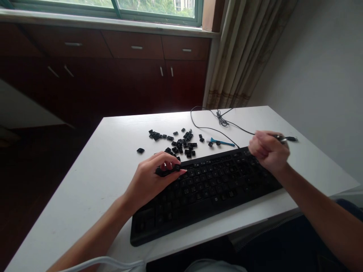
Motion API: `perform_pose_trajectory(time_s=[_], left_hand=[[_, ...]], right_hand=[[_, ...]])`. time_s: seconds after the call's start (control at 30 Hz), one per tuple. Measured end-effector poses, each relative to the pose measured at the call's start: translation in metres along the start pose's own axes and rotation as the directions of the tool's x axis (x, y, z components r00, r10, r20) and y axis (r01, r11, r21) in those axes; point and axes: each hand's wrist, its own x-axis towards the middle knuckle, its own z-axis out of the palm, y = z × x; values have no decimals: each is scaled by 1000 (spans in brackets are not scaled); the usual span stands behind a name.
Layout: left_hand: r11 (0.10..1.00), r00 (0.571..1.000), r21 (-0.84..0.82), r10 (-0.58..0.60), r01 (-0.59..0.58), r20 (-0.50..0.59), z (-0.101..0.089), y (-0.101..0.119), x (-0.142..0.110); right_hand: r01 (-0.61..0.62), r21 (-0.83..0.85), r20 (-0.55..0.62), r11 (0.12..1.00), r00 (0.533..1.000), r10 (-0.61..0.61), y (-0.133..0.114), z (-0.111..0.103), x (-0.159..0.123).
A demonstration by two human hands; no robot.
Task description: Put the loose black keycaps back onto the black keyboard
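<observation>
A black keyboard (198, 189) lies slantwise on the white table, with dark gaps among its keys where caps appear to be off. At its far edge, left of the middle, my left hand (154, 172) is closed, thumb on the key side and fingers curled behind. My right hand (268, 151) is a fist raised over the keyboard's right end. From that fist sticks out the dark and silver end of a slim tool (280, 138); its kind is hidden. Several loose black keycaps (185, 143) are scattered behind the keyboard.
A blue plastic stick (222, 142) lies beside some keycaps. The keyboard's black cable (222, 120) is bundled at the back of the table (119, 136), its plug (292, 139) at the right. A white tube (104, 260) crosses the front left. Brown cabinets (136, 79) stand beyond.
</observation>
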Motion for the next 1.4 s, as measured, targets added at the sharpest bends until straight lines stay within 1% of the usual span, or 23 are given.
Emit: perform_pose_trajectory(time_s=[0.07,0.1,0.17,0.2,0.23,0.27,0.33,0.37,0.4,0.47,0.53,0.6,0.67,0.73,0.8,0.83,0.9,0.97,1.07,1.13,1.2,1.27,1.4], left_hand=[[1000,1000,3,15,-15,4,0,0,0],[1000,1000,4,22,-22,3,0,0,0],[1000,1000,8,29,-29,-1,0,0,0],[1000,1000,12,29,-29,-5,0,0,0],[999,1000,16,28,-28,-8,0,0,0],[999,1000,19,28,-28,-10,0,1,0],[999,999,19,32,-32,-5,0,1,-1],[999,999,16,37,-37,-2,0,1,0],[999,999,12,40,-40,1,0,1,0],[999,999,6,47,-47,5,1,1,0],[999,999,8,52,-52,3,1,1,0],[999,999,12,51,-51,-3,1,1,0],[999,999,10,50,-49,-14,1,0,0],[999,998,-2,50,-50,-24,2,0,0],[998,998,-19,52,-53,-33,2,1,-1],[998,998,-25,54,-55,-38,3,1,0],[998,997,-31,60,-62,-45,3,2,0],[997,996,-30,70,-71,-48,4,3,0],[996,994,-25,89,-90,-57,4,5,-1],[994,992,-22,106,-108,-65,4,6,-1],[991,990,-19,128,-130,-59,3,5,-3],[987,986,-16,161,-162,-47,2,4,-4],[968,967,7,251,-251,-46,3,2,-7]], right_hand=[[71,-34,-25,997,997,-72,-8,-5,2],[104,-105,-29,989,994,-107,-12,-7,2],[134,-289,-21,948,989,-146,-16,-13,2],[136,-391,2,910,989,-147,-15,-16,1],[144,-507,50,850,989,-137,-14,-20,0],[160,-614,118,773,987,-111,-11,-24,-2],[204,-768,255,607,967,-3,-4,-33,-6],[226,-823,301,522,952,63,0,-37,-8],[239,-857,324,456,938,119,4,-41,-9],[238,-891,323,386,931,171,10,-46,-11],[242,-913,313,328,931,186,14,-49,-12],[242,-923,308,299,931,197,16,-51,-12],[253,-922,319,293,925,205,15,-52,-12],[263,-915,327,305,927,182,13,-50,-12],[264,-895,326,358,937,126,8,-41,-15],[263,-875,327,407,940,94,5,-33,-17],[274,-803,350,530,936,46,-2,-10,-23],[298,-699,425,650,904,43,-8,20,-29],[323,-594,500,737,865,24,-11,63,-38],[303,-575,485,760,874,18,-9,86,-40],[272,-577,446,770,895,18,-6,101,-41],[252,-589,417,768,909,22,-3,112,-41],[268,-596,422,757,906,11,2,122,-43]])
